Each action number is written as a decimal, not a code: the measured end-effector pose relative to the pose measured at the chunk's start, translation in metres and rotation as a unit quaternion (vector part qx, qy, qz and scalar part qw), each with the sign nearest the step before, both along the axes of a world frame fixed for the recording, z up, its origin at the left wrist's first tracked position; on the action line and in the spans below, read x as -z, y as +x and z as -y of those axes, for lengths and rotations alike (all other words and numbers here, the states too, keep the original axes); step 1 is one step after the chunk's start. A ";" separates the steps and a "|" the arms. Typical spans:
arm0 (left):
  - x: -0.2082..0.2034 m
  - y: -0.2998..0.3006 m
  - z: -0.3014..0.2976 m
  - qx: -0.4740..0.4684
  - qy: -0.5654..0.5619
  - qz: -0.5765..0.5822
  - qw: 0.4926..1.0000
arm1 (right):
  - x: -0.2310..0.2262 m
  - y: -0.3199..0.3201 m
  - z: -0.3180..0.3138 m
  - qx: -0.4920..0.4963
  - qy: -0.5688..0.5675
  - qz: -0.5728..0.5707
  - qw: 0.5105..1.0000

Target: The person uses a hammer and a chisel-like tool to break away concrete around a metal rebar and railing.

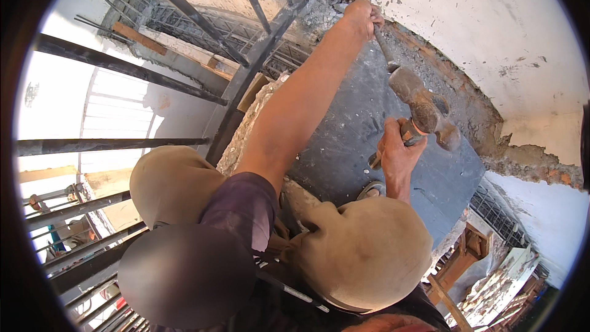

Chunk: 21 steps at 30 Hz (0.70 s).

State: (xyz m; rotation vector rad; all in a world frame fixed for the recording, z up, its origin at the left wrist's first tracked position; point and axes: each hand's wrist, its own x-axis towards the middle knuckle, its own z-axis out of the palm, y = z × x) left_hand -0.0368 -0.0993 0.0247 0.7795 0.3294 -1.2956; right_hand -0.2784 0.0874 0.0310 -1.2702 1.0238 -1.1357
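Note:
With my left arm stretched far out, my left hand [364, 15] is closed around a steel chisel [385, 48]. Its far end points at broken concrete [322, 9] where the railing meets the wall. My right hand [396, 150] grips the short handle of a worn, rusty sledgehammer [413, 89]. The hammer's head lies at the chisel's struck end; whether the two touch, I cannot tell. Beneath both hands is a dark grey slab [344, 123], dusty and scattered with small chips. My knees are bent up close below my arms.
Black metal railing bars [123, 67] run along the left. Bare rebar [227, 27] and planks show beyond them. A chipped wall [479, 31] with a rough broken base rises at right. Wooden pieces [455, 264] and more rebar lie lower right, past the slab's edge.

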 end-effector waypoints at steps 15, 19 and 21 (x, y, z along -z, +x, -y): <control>0.030 -0.090 0.017 -0.164 0.063 0.031 0.984 | -0.026 -0.103 0.018 0.087 0.091 0.020 0.992; 0.046 -0.089 -0.023 -0.154 0.069 0.110 0.980 | -0.009 -0.098 0.011 0.084 0.150 0.018 0.985; 0.039 -0.098 -0.030 -0.086 0.035 0.090 0.992 | -0.006 -0.093 0.008 0.063 0.166 0.041 0.983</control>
